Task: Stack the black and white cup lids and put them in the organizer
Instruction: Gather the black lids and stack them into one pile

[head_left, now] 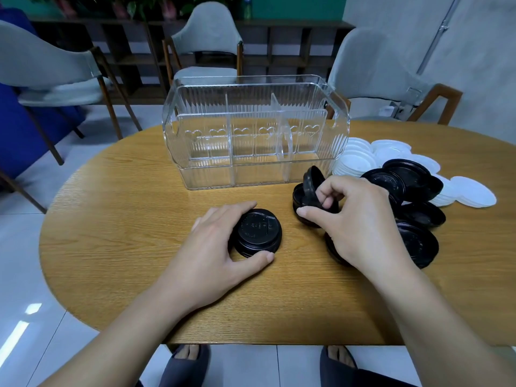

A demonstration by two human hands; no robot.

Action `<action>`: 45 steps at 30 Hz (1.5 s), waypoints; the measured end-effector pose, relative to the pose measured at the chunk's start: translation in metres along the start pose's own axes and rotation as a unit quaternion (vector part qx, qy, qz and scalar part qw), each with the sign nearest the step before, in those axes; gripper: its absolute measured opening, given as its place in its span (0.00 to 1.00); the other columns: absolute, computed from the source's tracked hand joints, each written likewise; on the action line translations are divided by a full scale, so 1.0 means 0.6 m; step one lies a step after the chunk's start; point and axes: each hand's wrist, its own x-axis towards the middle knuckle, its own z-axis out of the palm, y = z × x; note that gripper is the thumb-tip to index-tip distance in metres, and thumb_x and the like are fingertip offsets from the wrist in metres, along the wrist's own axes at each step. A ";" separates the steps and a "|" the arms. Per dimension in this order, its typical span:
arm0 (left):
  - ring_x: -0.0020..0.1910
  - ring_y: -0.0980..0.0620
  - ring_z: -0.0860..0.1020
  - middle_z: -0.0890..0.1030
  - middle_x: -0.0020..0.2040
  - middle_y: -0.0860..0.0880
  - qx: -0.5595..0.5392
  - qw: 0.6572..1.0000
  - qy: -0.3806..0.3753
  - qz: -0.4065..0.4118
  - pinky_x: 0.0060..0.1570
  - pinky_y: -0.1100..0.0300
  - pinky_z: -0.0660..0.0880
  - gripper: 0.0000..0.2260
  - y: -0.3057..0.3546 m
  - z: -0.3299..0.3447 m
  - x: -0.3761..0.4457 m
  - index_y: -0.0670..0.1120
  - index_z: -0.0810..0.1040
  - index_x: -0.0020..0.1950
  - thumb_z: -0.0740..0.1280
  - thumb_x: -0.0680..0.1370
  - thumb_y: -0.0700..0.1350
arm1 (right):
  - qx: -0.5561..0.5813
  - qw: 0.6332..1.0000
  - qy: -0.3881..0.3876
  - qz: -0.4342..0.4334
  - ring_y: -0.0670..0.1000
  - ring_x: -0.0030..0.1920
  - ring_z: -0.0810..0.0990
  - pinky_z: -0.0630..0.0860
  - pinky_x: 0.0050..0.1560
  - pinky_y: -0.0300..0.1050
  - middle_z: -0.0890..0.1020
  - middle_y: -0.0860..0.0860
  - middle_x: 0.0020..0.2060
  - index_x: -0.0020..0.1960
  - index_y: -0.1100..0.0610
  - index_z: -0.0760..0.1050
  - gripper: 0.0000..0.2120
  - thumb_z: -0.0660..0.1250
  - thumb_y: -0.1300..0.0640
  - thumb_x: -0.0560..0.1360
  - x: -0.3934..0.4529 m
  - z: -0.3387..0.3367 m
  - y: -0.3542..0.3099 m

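A short stack of black cup lids stands on the round wooden table, and my left hand grips it from the left with thumb and fingers round its rim. My right hand pinches a single black lid, tilted on edge above another black lid lying on the table. Several loose black lids lie to the right of that hand. Behind them sits a heap of white lids. The clear plastic organizer with dividers stands behind both hands; nothing is inside it.
Grey chairs stand around the table's far side: one at left, one behind the organizer, one at right. The table's near edge runs just above my slippered feet.
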 end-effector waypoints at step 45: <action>0.75 0.54 0.74 0.79 0.74 0.63 -0.143 0.986 0.072 0.046 0.72 0.61 0.69 0.41 0.004 -0.032 0.001 0.60 0.68 0.86 0.81 0.76 0.46 | 0.056 0.985 -0.099 -0.129 0.40 0.64 0.78 0.74 0.65 0.34 0.79 0.35 0.69 0.77 0.45 0.76 0.36 0.83 0.44 0.72 -0.030 0.035 -0.033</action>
